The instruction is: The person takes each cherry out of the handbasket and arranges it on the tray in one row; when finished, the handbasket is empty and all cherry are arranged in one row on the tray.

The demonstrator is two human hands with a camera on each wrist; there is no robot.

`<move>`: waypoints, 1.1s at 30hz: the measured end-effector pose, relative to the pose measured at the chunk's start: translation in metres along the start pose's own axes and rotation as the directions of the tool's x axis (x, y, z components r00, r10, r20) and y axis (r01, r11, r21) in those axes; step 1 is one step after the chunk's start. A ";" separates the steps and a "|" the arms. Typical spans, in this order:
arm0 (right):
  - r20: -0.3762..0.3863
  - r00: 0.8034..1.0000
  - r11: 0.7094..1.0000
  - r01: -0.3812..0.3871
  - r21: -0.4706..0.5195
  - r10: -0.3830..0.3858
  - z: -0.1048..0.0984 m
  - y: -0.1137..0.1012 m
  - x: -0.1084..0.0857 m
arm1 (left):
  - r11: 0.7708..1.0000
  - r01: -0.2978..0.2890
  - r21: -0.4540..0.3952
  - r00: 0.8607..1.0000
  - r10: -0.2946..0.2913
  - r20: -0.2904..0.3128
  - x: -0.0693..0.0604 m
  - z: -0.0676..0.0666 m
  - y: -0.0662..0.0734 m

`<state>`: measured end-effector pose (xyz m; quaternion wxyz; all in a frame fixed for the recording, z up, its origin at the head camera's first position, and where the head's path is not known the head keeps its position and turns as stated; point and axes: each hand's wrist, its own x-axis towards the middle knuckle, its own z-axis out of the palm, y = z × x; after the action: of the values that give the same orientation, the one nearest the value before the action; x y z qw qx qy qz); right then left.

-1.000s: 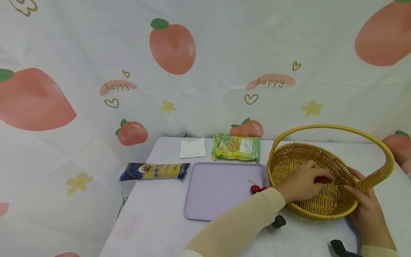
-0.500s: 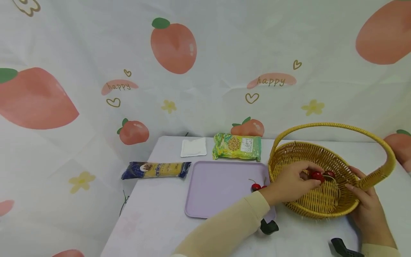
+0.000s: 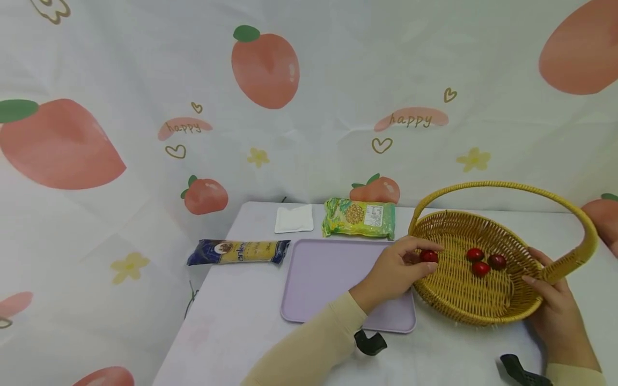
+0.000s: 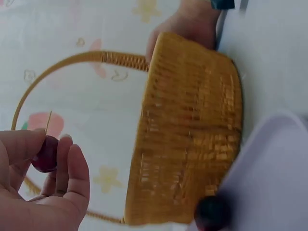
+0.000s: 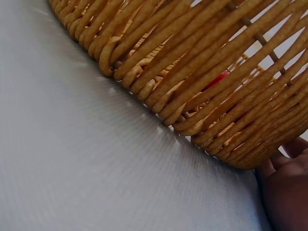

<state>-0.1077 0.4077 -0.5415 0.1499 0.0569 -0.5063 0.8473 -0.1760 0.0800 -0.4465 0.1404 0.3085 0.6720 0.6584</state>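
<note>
A red cherry point(image 3: 428, 256) is pinched between the thumb and fingers of my left hand point(image 3: 393, 272), above the left rim of the wicker basket point(image 3: 463, 305). Its thin stem points up in the left wrist view, where the cherry point(image 4: 46, 155) looks dark red. Three more cherries point(image 3: 480, 269) lie inside on the basket floor. My right hand point(image 3: 555, 305) grips the basket's right rim beside the foot of its tall handle. On the lilac tray point(image 3: 321, 279), the left wrist view shows a blurred dark-red round thing point(image 4: 211, 212), hidden from the head camera by my left hand.
Behind the tray lie a green and yellow packet point(image 3: 359, 219) and a white square packet point(image 3: 294, 219). A long blue and yellow packet point(image 3: 238, 252) lies to the left, jutting past the table edge. A printed fruit cloth point(image 3: 309, 150) hangs behind the table.
My left hand has moved left from the middle of the basket to its left rim, holding a cherry. The cherries in the basket are uncovered; my right hand has kept its hold.
</note>
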 end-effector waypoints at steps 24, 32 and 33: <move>-0.014 1.000 1.000 0.012 -0.020 -0.013 0.003 0.001 -0.002 | 0.982 0.179 -0.054 0.955 -0.187 -0.231 -0.049 -0.071 -0.038; -0.024 1.000 0.999 0.018 -0.035 -0.019 0.004 0.001 0.000 | 0.963 0.217 0.160 0.951 -0.172 -0.258 -0.062 -0.076 -0.059; -0.024 0.999 0.999 0.020 -0.034 -0.021 0.004 0.001 0.000 | 0.960 0.225 0.168 0.950 -0.178 -0.258 -0.063 -0.076 -0.062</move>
<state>-0.1078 0.4041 -0.5407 0.1656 0.0493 -0.5183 0.8376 -0.1874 -0.0148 -0.5133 0.0938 0.1683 0.7736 0.6037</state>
